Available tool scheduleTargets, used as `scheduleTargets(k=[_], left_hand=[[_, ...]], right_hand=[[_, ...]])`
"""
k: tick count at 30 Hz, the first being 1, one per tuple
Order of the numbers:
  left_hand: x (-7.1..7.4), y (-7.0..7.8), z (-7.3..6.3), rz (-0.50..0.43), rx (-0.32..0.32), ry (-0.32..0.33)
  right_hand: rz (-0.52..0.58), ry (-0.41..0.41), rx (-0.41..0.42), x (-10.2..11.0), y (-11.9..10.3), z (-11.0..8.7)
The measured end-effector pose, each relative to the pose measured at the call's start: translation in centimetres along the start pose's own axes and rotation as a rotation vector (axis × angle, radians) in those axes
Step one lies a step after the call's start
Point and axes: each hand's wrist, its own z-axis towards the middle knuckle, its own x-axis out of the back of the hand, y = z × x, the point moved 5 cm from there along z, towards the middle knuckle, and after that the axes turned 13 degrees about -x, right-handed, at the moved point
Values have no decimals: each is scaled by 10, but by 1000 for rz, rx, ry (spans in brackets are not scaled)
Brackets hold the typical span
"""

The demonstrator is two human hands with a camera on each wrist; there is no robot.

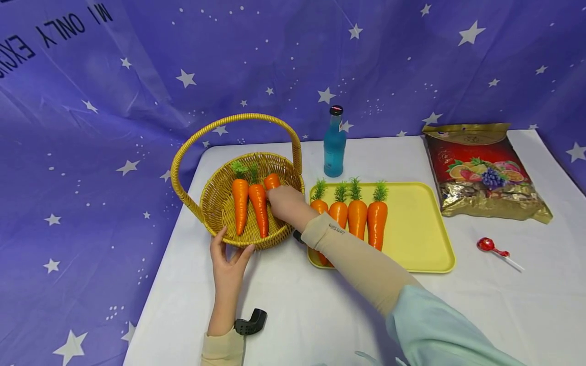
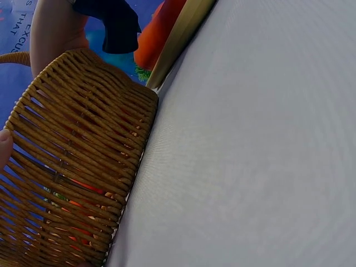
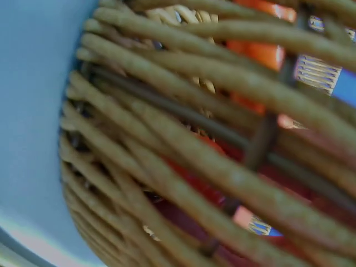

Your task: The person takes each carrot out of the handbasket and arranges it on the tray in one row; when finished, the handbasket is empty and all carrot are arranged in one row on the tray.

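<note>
In the head view, a woven basket (image 1: 220,213) with a tall handle stands at the left of the white table. Two orange carrots (image 1: 240,203) with green tops lie inside it. My right hand (image 1: 288,203) reaches over the basket's right rim and holds another carrot (image 1: 272,181) inside; its fingers are mostly hidden. At the basket's front rim my left hand (image 1: 229,264) grips the edge, thumb and finger spread. The left wrist view shows the basket wall (image 2: 83,150) close up with a fingertip (image 2: 4,147) on it. Through the weave (image 3: 183,128), the right wrist view shows orange patches.
Right of the basket, a yellow tray (image 1: 416,229) bears several carrots (image 1: 357,218), partly behind my right forearm. A blue bottle (image 1: 334,147) stands behind it. Farther right lie a red and gold candy bag (image 1: 485,173) and a red lollipop (image 1: 486,244).
</note>
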Motion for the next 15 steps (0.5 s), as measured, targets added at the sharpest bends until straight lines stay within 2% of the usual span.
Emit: scheduleTargets(k=[8, 15], left_hand=[[1, 2, -2, 8, -9, 8], [-1, 2, 0, 3, -8, 5]], right_hand=[[98, 49, 34, 0, -1, 0], [286, 72, 83, 7, 5, 5]])
